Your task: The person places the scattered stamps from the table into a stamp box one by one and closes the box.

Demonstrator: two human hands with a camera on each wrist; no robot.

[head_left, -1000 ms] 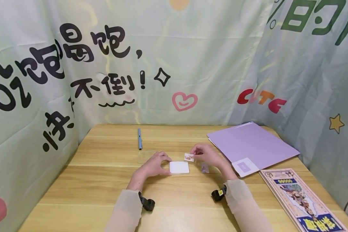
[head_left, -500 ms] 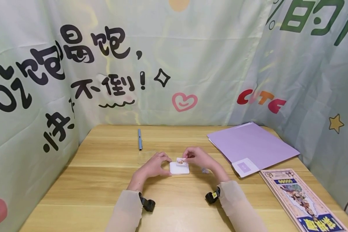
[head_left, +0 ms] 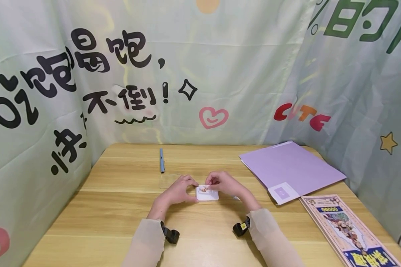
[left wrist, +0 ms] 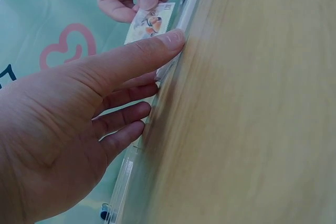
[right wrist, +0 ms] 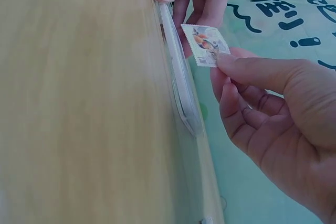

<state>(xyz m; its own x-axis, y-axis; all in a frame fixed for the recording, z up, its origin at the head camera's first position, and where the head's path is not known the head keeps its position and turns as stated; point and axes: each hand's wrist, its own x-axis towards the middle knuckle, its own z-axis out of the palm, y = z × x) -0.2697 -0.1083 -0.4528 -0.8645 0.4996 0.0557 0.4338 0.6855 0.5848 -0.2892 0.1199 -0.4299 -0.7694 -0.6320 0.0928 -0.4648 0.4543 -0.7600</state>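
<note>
In the head view a thin white rectangular case (head_left: 209,196) lies flat at the middle of the table. My left hand (head_left: 178,190) holds its left end, thumb at the near edge and fingers at the far edge. A small postage stamp (right wrist: 206,44) with perforated edges and an orange-and-white picture is pinched by a corner between the thumb and fingers of my right hand (right wrist: 286,100). From above, the stamp appears over the case's upper left part. Whether it touches the white surface I cannot tell. In the left wrist view my thumb covers part of the stamp.
A clear plastic sheet or lid (head_left: 167,181) lies left of the case, below a blue pen (head_left: 162,160). By the right wrist a small purplish piece (head_left: 235,198) is mostly hidden. Rightward are a purple folder (head_left: 289,167), a white card (head_left: 281,193) and a pink printed booklet (head_left: 349,230).
My right hand has moved left with the stamp, from beyond the case's far right corner to over its upper left part. The left hand stays at the case's left end.
</note>
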